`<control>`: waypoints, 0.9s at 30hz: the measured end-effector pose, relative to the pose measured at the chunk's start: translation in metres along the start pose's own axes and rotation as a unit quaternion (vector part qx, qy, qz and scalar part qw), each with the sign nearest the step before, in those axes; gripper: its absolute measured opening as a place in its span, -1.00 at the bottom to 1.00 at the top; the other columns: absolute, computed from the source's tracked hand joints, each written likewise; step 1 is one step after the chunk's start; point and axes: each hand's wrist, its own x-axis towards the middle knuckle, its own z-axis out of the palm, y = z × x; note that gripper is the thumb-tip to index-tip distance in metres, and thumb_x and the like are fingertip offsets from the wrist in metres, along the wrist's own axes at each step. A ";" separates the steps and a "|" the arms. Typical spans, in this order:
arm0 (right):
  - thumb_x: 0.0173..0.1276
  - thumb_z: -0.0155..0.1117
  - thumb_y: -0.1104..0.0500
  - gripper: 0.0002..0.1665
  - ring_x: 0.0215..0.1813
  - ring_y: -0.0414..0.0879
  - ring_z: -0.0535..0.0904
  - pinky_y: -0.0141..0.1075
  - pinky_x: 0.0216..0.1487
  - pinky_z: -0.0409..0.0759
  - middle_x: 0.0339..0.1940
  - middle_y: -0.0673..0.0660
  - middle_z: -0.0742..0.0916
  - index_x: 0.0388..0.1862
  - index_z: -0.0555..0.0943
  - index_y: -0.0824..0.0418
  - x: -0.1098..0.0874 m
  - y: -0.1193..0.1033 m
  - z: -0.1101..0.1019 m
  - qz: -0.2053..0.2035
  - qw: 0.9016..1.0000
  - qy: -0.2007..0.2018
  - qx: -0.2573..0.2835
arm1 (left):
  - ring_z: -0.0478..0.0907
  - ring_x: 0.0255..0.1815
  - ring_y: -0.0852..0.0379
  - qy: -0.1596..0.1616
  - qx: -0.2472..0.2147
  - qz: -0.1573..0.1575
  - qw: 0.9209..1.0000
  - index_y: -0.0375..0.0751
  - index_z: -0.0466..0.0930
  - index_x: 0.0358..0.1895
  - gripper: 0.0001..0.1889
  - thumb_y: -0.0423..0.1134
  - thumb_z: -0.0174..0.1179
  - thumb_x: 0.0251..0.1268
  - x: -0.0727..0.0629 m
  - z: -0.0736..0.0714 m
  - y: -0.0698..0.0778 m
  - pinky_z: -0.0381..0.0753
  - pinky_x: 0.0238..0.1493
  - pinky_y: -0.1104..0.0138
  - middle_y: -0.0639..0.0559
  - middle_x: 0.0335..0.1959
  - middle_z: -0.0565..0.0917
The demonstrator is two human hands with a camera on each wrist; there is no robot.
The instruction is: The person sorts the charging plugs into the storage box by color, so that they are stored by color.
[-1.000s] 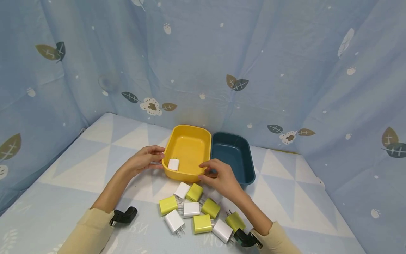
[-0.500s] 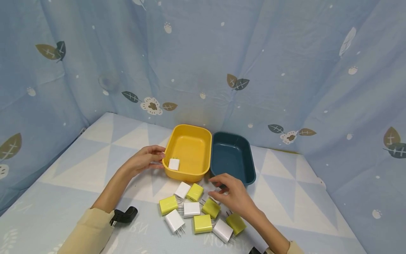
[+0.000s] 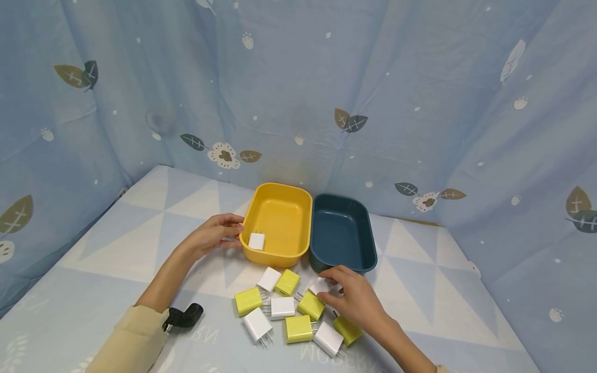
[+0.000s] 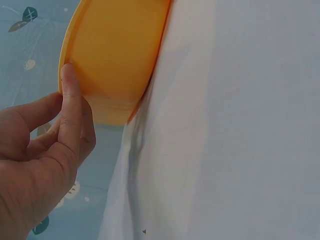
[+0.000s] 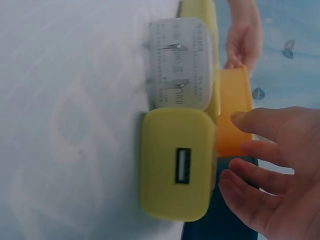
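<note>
My left hand [image 3: 215, 235] pinches the left rim of a yellow bin [image 3: 284, 212]; in the left wrist view a fingertip [image 4: 71, 82] lies against its outside wall. One white charger plug [image 3: 256, 241] lies inside that bin. My right hand [image 3: 356, 298] is low over the front of a dark blue bin [image 3: 342, 233]. Its thumb and fingers are spread on either side of a white plug [image 3: 319, 286], which they partly hide. In the right wrist view the fingers [image 5: 250, 205] stand apart with nothing visible between them. A yellow-green plug [image 3: 311, 305] lies just in front.
Several more white and yellow-green charger plugs, such as a yellow one [image 3: 298, 329] and a white one [image 3: 257, 325], lie loosely grouped before the bins. A patterned cloth [image 3: 429, 300] covers the table. A blue curtain [image 3: 298, 93] hangs close behind the bins.
My right hand has left the yellow bin's front right corner and moved right and toward me, down to the white plug before the blue bin. My left hand has stayed at the rim.
</note>
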 end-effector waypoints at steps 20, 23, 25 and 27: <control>0.25 0.48 0.02 -0.63 -0.30 -0.24 0.51 -0.42 -0.35 0.57 -0.13 -0.08 0.64 0.00 0.66 0.08 -0.002 0.005 0.011 0.011 0.998 -0.011 -0.053 | 0.56 -0.15 0.11 0.011 0.005 -0.004 1.000 -0.56 0.23 0.34 -0.55 -0.47 0.02 0.47 0.002 0.001 -0.001 0.72 -0.05 0.23 -0.22 -0.03 0.48; 0.26 0.47 0.04 -0.64 -0.29 -0.23 0.52 -0.42 -0.34 0.57 -0.12 -0.06 0.65 0.00 0.66 0.09 -0.001 0.005 0.011 0.015 0.998 -0.016 -0.055 | 0.56 -0.17 0.11 0.019 0.002 -0.011 1.000 -0.54 0.25 0.34 -0.55 -0.47 0.03 0.46 0.002 0.001 -0.002 0.73 -0.06 0.24 -0.19 -0.06 0.50; 0.26 0.46 0.05 -0.64 -0.28 -0.22 0.52 -0.41 -0.32 0.58 -0.10 -0.04 0.66 0.01 0.66 0.11 0.000 0.004 0.012 0.018 0.998 -0.020 -0.056 | 0.55 -0.18 0.12 0.017 0.005 -0.008 1.000 -0.56 0.24 0.34 -0.55 -0.47 0.03 0.46 0.002 0.001 -0.002 0.73 -0.06 0.24 -0.19 -0.06 0.49; 0.26 0.45 0.07 -0.65 -0.26 -0.21 0.53 -0.40 -0.31 0.60 -0.09 -0.01 0.67 0.01 0.66 0.13 0.000 0.003 0.011 0.019 0.998 -0.024 -0.057 | 0.56 -0.18 0.12 0.015 0.004 -0.007 1.000 -0.56 0.23 0.34 -0.54 -0.48 0.02 0.46 0.002 0.002 -0.001 0.73 -0.06 0.24 -0.20 -0.05 0.49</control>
